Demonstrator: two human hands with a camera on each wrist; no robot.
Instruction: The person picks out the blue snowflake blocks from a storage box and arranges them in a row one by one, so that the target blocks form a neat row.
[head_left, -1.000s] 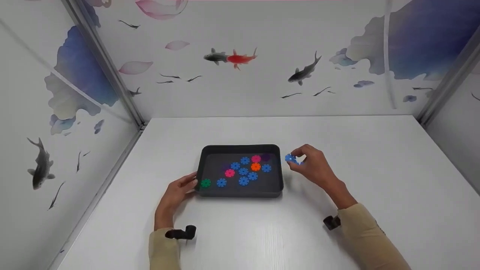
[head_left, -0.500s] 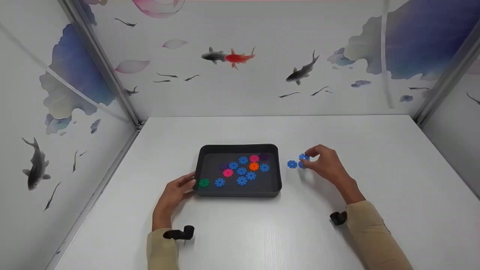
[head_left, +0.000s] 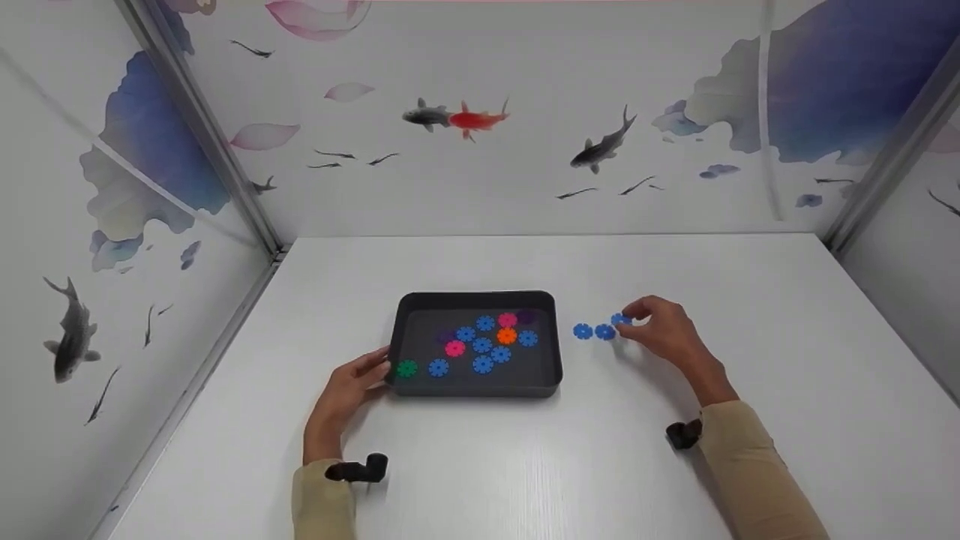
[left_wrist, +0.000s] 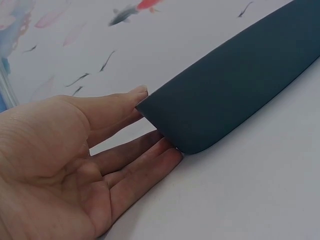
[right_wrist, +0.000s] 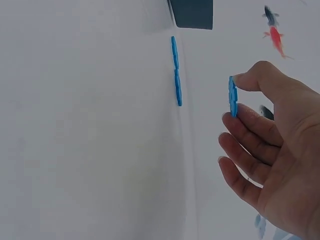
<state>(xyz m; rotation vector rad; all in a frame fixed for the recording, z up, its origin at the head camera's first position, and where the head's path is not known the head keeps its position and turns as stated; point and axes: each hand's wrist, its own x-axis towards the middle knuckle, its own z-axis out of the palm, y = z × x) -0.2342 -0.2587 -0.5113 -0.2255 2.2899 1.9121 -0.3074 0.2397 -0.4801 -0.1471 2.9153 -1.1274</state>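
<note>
Where right hand [right_wrist: 286, 147] pinches, blue disc [right_wrist: 233, 97] sits between fingers [right_wrist: 250, 134].

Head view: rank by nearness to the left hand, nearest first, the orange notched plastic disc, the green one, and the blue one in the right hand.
1. Green disc: near left corner of dark grey rectangular tray.
2. Orange disc: same tray, right of centre.
3. Blue disc: outside the tray, pinched by right hand.

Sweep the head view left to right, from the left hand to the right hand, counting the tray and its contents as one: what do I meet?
Left hand → dark tray → blue disc nearest the tray → middle blue disc → held blue disc → right hand.
</note>
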